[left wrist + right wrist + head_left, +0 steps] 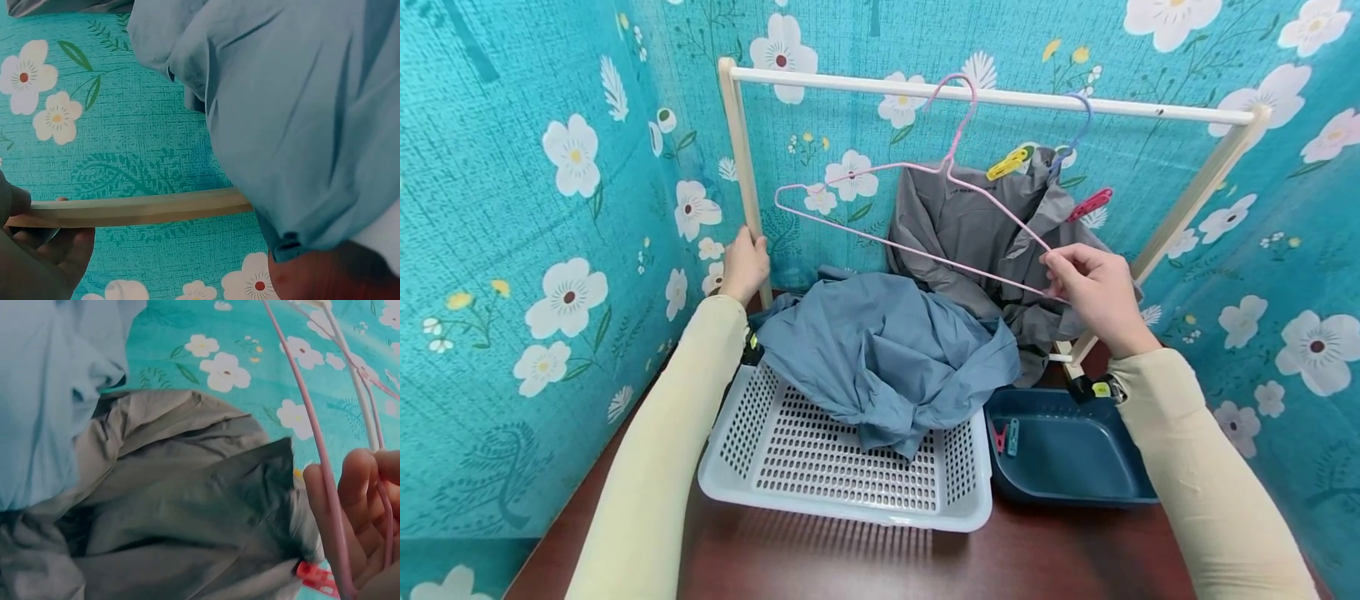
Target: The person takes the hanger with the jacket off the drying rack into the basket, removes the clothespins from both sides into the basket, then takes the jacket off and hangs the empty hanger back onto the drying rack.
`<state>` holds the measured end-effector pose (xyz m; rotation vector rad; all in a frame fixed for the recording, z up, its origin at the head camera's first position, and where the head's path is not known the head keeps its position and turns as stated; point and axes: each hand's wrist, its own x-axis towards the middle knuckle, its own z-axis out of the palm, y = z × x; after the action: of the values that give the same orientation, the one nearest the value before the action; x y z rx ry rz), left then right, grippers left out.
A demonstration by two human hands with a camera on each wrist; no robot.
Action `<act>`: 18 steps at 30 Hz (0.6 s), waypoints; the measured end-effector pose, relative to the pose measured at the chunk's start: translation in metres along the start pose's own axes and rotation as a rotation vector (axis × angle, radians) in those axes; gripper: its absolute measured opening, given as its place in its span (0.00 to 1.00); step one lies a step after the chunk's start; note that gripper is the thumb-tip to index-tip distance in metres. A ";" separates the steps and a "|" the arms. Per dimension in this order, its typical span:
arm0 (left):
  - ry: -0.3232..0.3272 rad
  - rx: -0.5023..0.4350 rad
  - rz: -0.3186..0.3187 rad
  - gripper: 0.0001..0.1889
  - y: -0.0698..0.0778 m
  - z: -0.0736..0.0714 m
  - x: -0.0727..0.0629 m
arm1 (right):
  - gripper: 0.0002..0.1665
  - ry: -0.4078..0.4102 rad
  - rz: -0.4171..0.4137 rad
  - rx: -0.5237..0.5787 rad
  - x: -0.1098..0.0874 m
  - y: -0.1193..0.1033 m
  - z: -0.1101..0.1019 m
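Gripping a smooth wooden rack (865, 85) by its left post (743, 167) with the left hand (747, 267). Beneath, showing a slotted white plastic basket (850, 510) heaped with matte, crumpled blue cloth (887, 342). Pinching a slim pink wire hanger (950, 163) at its lower right corner with the right hand (1097, 287); slanting up and leftward from there along its long bar, with the hook (974, 93) overlapping the rail (1120, 106) in view; impossible to tell if hung.
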<state>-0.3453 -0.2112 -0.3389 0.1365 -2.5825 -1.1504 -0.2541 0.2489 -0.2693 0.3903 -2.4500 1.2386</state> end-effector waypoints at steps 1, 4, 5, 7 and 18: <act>-0.004 0.005 0.001 0.16 0.000 0.000 0.001 | 0.19 0.007 -0.005 -0.001 0.002 -0.003 0.001; -0.013 0.012 -0.012 0.16 -0.001 0.001 0.002 | 0.20 0.021 -0.012 0.011 0.008 -0.011 0.006; -0.016 0.015 -0.016 0.16 -0.001 0.001 0.002 | 0.20 0.025 -0.012 0.018 0.010 -0.013 0.008; -0.019 0.018 -0.020 0.16 -0.002 0.001 0.003 | 0.21 0.027 -0.007 0.034 0.013 -0.017 0.010; -0.051 -0.004 0.003 0.18 -0.006 -0.002 0.004 | 0.21 0.026 0.014 0.014 0.030 -0.030 0.023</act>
<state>-0.3489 -0.2176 -0.3414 0.1036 -2.6244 -1.1722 -0.2731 0.2106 -0.2469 0.3595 -2.4271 1.2593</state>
